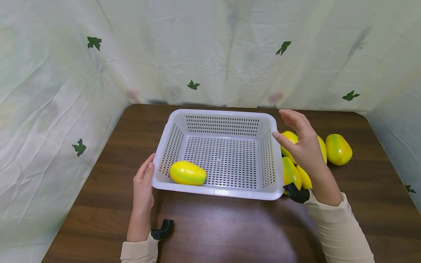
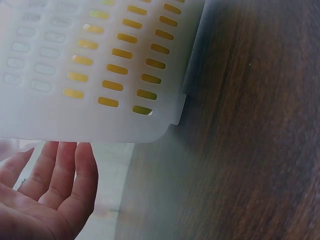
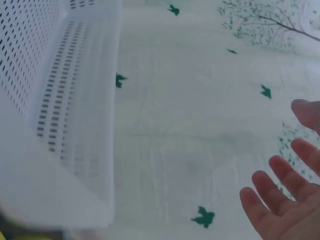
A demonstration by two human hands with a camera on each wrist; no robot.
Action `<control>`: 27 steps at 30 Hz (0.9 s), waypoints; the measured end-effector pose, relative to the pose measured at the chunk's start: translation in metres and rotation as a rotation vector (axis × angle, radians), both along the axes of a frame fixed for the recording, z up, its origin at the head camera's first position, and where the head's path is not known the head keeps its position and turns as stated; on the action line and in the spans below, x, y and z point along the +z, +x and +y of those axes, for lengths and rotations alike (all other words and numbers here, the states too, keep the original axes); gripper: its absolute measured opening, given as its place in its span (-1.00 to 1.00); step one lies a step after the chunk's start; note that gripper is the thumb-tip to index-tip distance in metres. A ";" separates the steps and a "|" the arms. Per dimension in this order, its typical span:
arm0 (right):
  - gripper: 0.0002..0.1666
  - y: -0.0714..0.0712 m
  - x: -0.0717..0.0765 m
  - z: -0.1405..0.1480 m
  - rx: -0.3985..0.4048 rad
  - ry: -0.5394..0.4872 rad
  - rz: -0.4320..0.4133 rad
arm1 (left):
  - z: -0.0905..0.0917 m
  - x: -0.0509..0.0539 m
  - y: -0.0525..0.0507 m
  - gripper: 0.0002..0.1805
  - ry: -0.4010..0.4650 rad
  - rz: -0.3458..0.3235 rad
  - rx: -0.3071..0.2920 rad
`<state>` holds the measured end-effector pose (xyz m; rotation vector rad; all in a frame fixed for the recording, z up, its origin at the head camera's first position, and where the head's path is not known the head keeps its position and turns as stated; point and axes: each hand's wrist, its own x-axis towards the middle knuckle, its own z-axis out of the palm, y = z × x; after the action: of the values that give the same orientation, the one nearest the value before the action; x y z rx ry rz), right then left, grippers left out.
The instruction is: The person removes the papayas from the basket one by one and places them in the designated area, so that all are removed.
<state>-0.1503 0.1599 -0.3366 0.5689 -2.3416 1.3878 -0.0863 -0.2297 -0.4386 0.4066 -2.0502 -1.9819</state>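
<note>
A white perforated plastic basket (image 1: 220, 160) sits on the table, with one oblong yellow-green fruit (image 1: 188, 173) in its front left corner. My left hand (image 1: 143, 182) touches the basket's left rim, its fingers fairly straight; in the left wrist view, the fingertips of the left hand (image 2: 60, 195) meet the rim's edge. At the right rim my right hand (image 1: 304, 146) is raised, fingers spread and holding nothing. The right wrist view shows the right hand (image 3: 287, 200) apart from the basket (image 3: 112, 125). Yellow shows through the slots in the left wrist view.
Several yellow-green fruits (image 1: 291, 171) lie right of the basket, partly hidden by my right hand and the rim. Another fruit (image 1: 338, 149) lies farther right. Pale cloth (image 1: 210, 54) with green bird shapes hangs behind the brown wooden table (image 1: 223, 230).
</note>
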 end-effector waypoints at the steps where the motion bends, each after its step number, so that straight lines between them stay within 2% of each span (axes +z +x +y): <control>1: -0.33 -0.003 0.000 -0.004 0.011 0.006 -0.014 | 0.000 0.000 0.000 -0.55 -0.001 -0.001 0.001; 13: -0.38 -0.037 -0.011 -0.047 0.222 0.055 -0.095 | -0.001 0.000 0.000 -0.55 0.020 -0.009 -0.004; 15: -0.38 -0.036 -0.009 -0.055 0.259 0.072 -0.107 | -0.001 0.000 0.000 -0.54 0.022 -0.010 -0.007; 20: -0.35 -0.040 -0.017 -0.073 0.347 0.152 -0.141 | -0.001 -0.001 -0.001 -0.52 0.031 -0.012 -0.011; 21: -0.33 -0.044 -0.023 -0.075 0.363 0.172 -0.148 | -0.001 -0.001 -0.001 -0.52 0.033 -0.009 -0.011; 27: -0.21 -0.046 -0.030 -0.095 0.456 0.245 -0.262 | -0.002 -0.001 -0.001 -0.55 0.032 -0.002 -0.007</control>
<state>-0.1958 0.0653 -0.3662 1.1096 -2.7335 1.4362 -0.0871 -0.2317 -0.4396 0.4088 -2.0263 -2.0222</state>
